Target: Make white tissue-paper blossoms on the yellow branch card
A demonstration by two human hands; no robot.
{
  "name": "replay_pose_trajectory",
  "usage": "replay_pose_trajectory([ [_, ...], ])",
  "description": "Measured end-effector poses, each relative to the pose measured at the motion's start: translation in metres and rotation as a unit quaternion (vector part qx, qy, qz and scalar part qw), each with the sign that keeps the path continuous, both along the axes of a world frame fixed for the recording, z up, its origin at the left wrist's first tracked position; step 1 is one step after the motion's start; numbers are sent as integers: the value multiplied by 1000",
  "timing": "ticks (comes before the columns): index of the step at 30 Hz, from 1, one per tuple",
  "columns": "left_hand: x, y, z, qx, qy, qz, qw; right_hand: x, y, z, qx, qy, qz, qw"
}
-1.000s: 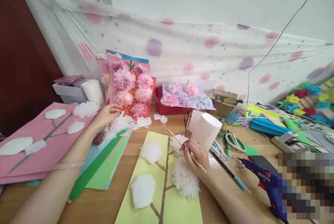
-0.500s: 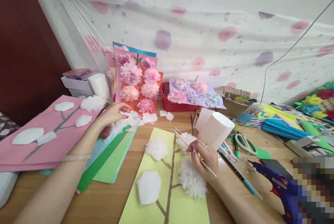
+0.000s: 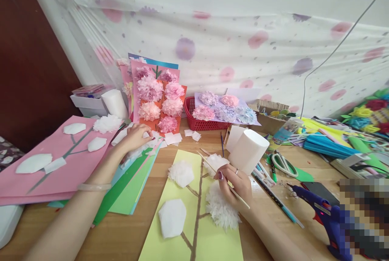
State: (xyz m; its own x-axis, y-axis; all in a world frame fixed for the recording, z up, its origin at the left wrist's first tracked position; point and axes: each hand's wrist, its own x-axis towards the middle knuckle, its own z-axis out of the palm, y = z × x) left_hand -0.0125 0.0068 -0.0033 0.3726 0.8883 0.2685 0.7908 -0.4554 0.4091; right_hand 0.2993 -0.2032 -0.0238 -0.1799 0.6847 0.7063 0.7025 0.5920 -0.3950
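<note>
My right hand (image 3: 235,182) pinches a thin wooden stick (image 3: 209,164) over a pale yellow-green sheet (image 3: 182,244) that bears a brown branch and white tissue flowers (image 3: 221,211). A white paper cylinder (image 3: 249,150) stands just behind that hand. My left hand (image 3: 136,136) reaches far left and lies with curled fingers on a heap of white tissue pieces (image 3: 158,141) atop stacked coloured paper (image 3: 127,190). A bangle sits on my left wrist.
A pink sheet (image 3: 51,167) with white tissue shapes lies at the left. Cards of pink tissue flowers (image 3: 158,99) lean on the wall beside a red basket (image 3: 200,123). Scissors (image 3: 282,164), pens and a blue glue gun (image 3: 322,212) lie at the right.
My left hand has dropped from above the tissue heap onto it and its fingers have curled. The right hand stays over the yellow-green sheet with the stick. The view shifted slightly.
</note>
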Motion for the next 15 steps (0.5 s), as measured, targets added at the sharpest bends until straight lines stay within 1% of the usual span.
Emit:
replay_pose_trajectory([
  [2, 0, -1, 8, -23, -61, -23, 998, -4, -2, 1, -29, 62, 8, 998],
  [3, 2, -4, 13, -44, -99, -37, 993, -7, -2, 2, -59, 126, 11, 990],
  [4, 5, -9, 18, -71, -138, -50, 987, -11, -3, 3, -98, 209, 16, 973],
  [5, 9, -15, 24, -102, -175, -59, 978, -14, -2, 5, -141, 302, 24, 943],
  [6, 14, -22, 30, -132, -206, -65, 967, -18, -2, 7, -181, 388, 38, 903],
  [7, 20, -31, 35, -170, -232, -75, 955, -21, -1, 9, -215, 458, 58, 861],
  [8, 26, -40, 40, -209, -250, -81, 942, -23, 1, 12, -241, 505, 77, 825],
  [9, 33, -49, 44, -239, -262, -90, 931, -24, 2, 14, -258, 532, 91, 801],
  [10, 40, -57, 47, -261, -272, -105, 920, -25, 3, 16, -270, 547, 100, 786],
  [12, 52, -71, 49, -280, -287, -134, 906, -24, 5, 18, -289, 561, 101, 769],
  [15, 67, -81, 47, -306, -288, -173, 891, -19, 8, 18, -311, 575, 88, 752],
])
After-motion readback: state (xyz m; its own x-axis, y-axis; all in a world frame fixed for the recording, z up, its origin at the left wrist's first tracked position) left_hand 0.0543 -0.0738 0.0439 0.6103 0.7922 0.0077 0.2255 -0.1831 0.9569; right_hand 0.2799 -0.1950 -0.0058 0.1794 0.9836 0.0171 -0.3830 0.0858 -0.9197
